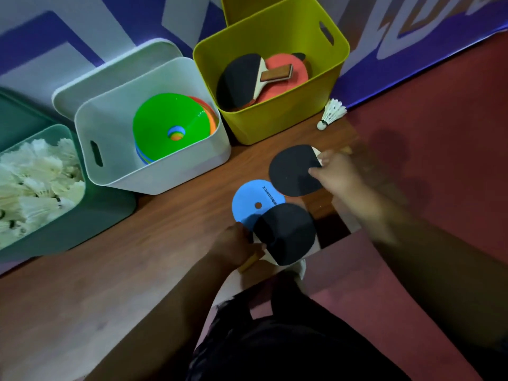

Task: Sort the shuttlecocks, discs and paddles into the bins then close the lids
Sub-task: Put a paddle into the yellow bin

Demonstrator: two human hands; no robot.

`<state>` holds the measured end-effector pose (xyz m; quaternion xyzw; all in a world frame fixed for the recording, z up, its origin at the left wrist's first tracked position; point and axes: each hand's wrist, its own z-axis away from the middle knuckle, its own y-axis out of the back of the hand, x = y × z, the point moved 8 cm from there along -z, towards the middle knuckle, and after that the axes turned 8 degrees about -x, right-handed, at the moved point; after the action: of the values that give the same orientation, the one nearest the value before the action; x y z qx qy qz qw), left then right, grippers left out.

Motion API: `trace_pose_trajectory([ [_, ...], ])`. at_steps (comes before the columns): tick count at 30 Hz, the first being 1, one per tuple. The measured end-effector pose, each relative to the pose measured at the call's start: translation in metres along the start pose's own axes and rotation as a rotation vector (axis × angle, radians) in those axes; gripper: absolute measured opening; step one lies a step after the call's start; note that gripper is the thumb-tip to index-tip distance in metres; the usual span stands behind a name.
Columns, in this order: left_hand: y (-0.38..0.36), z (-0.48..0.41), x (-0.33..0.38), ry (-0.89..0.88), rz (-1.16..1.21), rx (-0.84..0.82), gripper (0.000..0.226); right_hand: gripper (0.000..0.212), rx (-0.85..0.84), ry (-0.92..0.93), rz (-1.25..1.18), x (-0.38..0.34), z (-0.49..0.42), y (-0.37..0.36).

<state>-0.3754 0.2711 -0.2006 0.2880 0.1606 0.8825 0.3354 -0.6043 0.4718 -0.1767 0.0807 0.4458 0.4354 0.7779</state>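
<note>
The left hand (236, 244) is gripping the near black-rubber wooden paddle (287, 233) by its handle; the right hand (336, 173), two o'clock, is pinching a second black paddle (292, 170). Stiff and light, I reckon.

One wide-angle camera rides on my head, facing forward and steeply down past my own arms. My left hand (233, 243), on the nearer black rubber-faced paddle (288, 235), and my right hand (338, 174), on the farther black rubber-faced paddle (291, 171), sit close below it, near mid-frame. Farther off, toward the top, the brown wooden tabletop (137, 257) carries the dark green plastic bin (96, 215), the white plastic bin (165, 180) and the yellow-green plastic bin (288, 119), left to right.
</note>
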Motion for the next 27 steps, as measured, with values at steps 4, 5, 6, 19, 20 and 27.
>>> trace_pose_trajectory([
  [4, -0.006, -0.008, -0.005, 0.085, 0.121, 0.152, 0.046, 0.090, 0.027, 0.103, 0.349, -0.003, -0.018, 0.010],
  [5, -0.008, -0.010, -0.003, 0.104, 0.116, 0.168, 0.060, 0.099, 0.019, 0.126, 0.440, -0.005, -0.022, 0.009],
  [6, -0.010, -0.013, 0.000, 0.113, 0.087, 0.180, 0.071, 0.106, 0.002, 0.144, 0.510, -0.006, -0.026, 0.008],
  [19, -0.020, -0.027, 0.010, 0.140, 0.086, 0.127, 0.095, 0.136, -0.045, 0.158, 0.795, -0.001, -0.032, -0.007],
  [20, -0.019, -0.025, 0.010, 0.100, 0.075, 0.120, 0.087, 0.132, -0.004, 0.181, 0.791, -0.003, -0.028, -0.004],
  [27, 0.003, 0.011, 0.023, -0.059, 0.439, 0.063, 0.021, 0.049, 0.147, 0.232, 0.620, -0.016, 0.008, 0.032],
])
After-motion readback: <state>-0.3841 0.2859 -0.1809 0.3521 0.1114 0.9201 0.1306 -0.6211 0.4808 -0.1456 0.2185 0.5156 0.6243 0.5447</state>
